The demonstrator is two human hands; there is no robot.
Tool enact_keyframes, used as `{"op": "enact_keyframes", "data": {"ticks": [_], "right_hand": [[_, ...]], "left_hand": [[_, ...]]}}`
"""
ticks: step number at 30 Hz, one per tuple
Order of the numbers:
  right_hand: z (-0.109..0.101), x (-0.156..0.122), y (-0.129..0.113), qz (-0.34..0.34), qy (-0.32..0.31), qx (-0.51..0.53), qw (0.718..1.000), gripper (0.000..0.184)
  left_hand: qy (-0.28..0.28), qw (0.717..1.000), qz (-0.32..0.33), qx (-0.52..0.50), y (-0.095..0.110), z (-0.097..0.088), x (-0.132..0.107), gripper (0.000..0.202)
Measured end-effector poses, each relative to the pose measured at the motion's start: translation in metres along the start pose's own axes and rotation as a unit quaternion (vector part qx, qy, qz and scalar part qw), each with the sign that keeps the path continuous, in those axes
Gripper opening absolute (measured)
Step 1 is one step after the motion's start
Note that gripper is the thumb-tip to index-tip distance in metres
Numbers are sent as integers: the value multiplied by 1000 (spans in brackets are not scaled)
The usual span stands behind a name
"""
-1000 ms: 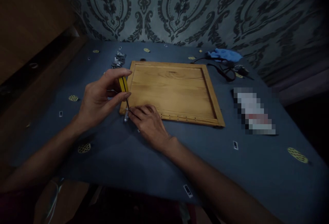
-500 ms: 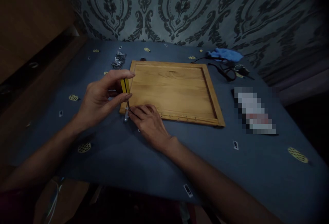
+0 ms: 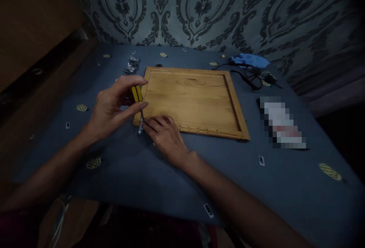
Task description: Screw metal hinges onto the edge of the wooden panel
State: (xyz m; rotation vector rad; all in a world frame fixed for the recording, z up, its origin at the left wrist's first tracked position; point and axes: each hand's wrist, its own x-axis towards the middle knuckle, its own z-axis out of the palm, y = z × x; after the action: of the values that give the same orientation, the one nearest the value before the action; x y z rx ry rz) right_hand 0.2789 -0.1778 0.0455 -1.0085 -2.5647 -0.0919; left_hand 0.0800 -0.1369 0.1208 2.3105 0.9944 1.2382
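Yellow-handled, the screwdriver sits in your left hand, fingers curled round it, tip down by a metal bracket at the wooden panel's near-left corner. Your right hand lies alongside, fingers bent; I can't tell their grip.

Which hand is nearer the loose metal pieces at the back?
Left. The left hand, holding the screwdriver, is on the near side of the metal pieces; the right hand is farther off, at the wooden panel's near edge.

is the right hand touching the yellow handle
Apart: the head view shows a stretch of thin shaft between the yellow handle and the right hand.
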Motion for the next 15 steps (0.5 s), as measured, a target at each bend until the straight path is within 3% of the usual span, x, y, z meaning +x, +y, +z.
{"op": "enact_keyframes", "data": {"ticks": [5, 15], "right_hand": [[1, 1, 0, 0, -9, -5, 1000, 33], [-1, 1, 0, 11, -16, 35, 999, 35]], "left_hand": [[29, 999, -7, 15, 2, 3, -3, 35], [15, 999, 11, 31, 5, 1, -1, 35]]}}
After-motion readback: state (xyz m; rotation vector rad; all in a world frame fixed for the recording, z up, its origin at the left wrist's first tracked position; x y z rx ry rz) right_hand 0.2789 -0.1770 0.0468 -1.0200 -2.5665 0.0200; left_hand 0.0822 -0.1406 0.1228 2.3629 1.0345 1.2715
